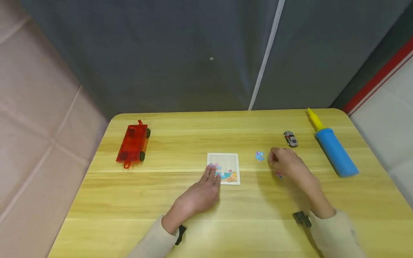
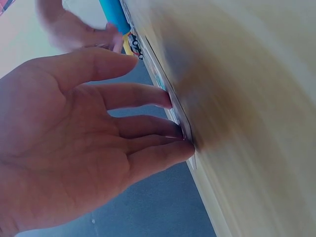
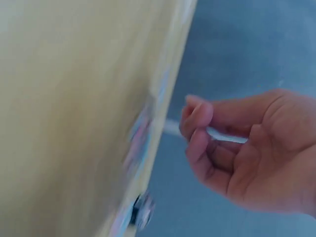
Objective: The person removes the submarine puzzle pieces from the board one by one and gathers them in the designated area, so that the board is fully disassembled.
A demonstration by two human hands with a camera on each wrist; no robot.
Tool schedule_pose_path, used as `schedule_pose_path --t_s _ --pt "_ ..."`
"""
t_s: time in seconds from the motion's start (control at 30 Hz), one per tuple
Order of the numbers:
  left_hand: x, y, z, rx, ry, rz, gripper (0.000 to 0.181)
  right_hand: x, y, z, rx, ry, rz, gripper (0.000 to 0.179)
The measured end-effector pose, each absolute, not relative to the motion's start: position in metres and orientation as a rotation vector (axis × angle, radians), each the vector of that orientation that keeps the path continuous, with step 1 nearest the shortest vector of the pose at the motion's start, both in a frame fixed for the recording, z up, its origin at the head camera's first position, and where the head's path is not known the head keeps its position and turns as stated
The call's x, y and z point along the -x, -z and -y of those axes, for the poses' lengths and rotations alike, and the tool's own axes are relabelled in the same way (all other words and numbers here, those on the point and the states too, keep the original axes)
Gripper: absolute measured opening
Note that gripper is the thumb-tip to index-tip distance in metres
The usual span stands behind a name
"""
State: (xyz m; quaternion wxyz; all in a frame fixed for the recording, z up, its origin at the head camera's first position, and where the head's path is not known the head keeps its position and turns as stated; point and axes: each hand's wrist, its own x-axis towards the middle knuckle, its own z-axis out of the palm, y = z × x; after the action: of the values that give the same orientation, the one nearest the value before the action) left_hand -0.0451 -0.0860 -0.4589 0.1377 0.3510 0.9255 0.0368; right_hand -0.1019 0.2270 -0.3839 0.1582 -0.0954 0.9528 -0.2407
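A small square puzzle board [image 1: 222,158] lies on the table, partly filled with colourful pieces along its lower part. On its left side rest the fingertips of my left hand [image 1: 201,195], covering some of the pieces; the fingers are nearly straight. My right hand [image 1: 287,163] hovers over the table to the right, thumb and fingertips drawn together and other fingers curled. No piece shows between them in the right wrist view. Just left of that hand lies a loose blue puzzle piece [image 1: 259,156], and another piece [image 1: 279,175] peeks out beneath it.
A toy car [image 1: 291,139] stands beyond the right hand. Farther right lies a blue hand pump [image 1: 337,152] with a yellow nozzle. At the left is a red transparent toy cart [image 1: 133,143] with black wheels. A dark grey panel [image 1: 161,57] rises behind the table.
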Motion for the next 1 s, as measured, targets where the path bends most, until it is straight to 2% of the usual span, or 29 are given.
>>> schedule_pose_path --t_s 0.23,0.3,0.53,0.77,1.0 --pt "0.048 0.473 0.088 -1.015 -0.094 -2.659 0.062 0.106 0.383 -0.155 0.636 0.783 -2.635 0.002" --pt "0.046 0.47 0.087 -1.019 -0.029 -2.67 0.063 0.106 0.388 -0.142 0.681 0.747 -2.598 0.008" --pt "0.049 0.476 0.085 -1.025 -0.018 -2.648 0.065 0.101 0.398 -0.125 0.566 0.605 -2.602 0.024" --pt "0.046 0.464 0.084 -1.045 0.022 -2.658 0.063 0.1 0.399 -0.126 0.511 0.544 -2.66 0.024" --pt "0.051 0.48 0.089 -1.133 0.096 -2.668 0.066 0.1 0.396 -0.123 0.497 0.529 -2.656 0.023"
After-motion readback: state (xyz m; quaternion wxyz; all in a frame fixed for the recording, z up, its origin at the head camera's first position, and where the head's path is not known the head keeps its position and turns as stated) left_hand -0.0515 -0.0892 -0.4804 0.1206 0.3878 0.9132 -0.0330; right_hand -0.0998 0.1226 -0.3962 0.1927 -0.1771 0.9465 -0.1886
